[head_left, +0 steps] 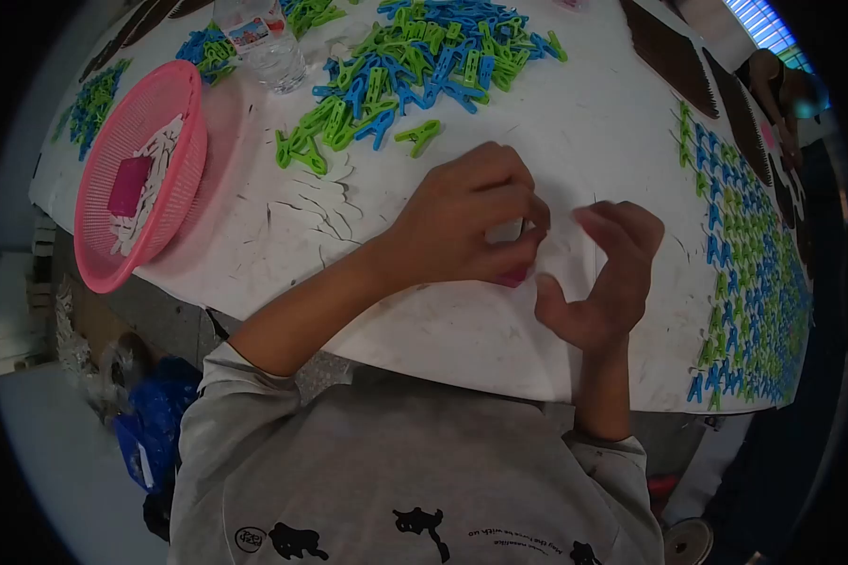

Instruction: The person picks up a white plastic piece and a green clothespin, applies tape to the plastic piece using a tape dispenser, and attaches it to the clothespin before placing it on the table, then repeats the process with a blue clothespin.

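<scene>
Both hands are raised over the white table, close together but apart. My left hand is curled with thumb and fingertips pressed together; a bit of pink shows under its fingers, too small to name. To its right, my right hand has thumb and fingers spread in a C shape, with nothing visible between them. A single green clothespin lies just beyond my left hand. Behind it is a loose pile of green and blue clothespins.
A pink basket with white strips and a magenta block stands at the left. Beside the pile is a clear bottle. Rows of clothespins cover the table's right side, near dark toothed pieces. Another person is at the far right.
</scene>
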`<state>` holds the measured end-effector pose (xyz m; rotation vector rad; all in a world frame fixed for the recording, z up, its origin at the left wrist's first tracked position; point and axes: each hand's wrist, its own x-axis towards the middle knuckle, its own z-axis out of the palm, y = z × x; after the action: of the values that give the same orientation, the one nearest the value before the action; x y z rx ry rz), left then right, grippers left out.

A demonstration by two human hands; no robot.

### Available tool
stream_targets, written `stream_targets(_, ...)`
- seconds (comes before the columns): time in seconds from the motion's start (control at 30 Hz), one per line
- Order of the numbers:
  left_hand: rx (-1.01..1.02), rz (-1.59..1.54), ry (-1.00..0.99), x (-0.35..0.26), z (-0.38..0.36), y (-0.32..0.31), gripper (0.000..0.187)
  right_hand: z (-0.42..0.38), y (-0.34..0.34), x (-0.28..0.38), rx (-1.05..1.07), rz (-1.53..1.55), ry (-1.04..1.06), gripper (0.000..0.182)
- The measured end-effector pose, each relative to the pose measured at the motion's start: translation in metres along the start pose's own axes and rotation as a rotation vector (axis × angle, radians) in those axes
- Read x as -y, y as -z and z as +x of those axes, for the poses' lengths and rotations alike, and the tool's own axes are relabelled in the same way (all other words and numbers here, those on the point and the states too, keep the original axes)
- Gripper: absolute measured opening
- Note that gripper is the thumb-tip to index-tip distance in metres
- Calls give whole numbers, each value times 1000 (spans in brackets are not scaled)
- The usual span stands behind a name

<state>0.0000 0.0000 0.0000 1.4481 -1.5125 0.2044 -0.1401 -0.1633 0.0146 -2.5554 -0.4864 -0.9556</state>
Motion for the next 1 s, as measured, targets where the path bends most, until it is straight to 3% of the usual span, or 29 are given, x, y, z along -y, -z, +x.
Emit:
stream_targets(0.07, -153, -16, 99, 9, 0, 10, 15, 8, -3, 5, -265, 133, -71, 66)
stream_targets(0.1, -137, -9, 95, 11, 5, 13, 15, 7, 1, 2, -281, 137, -76, 66)
stream_targets(0.17, -461, -205, 619, 30, 3, 15, 12, 2, -3, -6, -456, 264, -93, 66)
stream_targets(0.2, -455, -204, 616, 38, 0, 17, 12, -1, -4, -7, -463, 262, -96, 66)
stream_targets(0.27, -519, -350, 895, 52, -5, 19, 13, -4, -7, -9, -511, 308, -219, 67)
stream_targets(0.5, -414, -210, 956, 59, -10, 10, 19, -8, -7, -8, -457, 234, -322, 68)
stream_targets(0.6, -341, -25, 838, 67, -18, 13, 19, -9, -6, -6, -437, 241, -358, 67)
stream_targets(0.67, -414, -225, 986, 63, -13, 16, 19, -8, -6, -6, -424, 242, -386, 67)
stream_targets(1.0, -443, -374, 1017, 48, 1, 26, 14, -8, -4, -7, -429, 245, -436, 66)
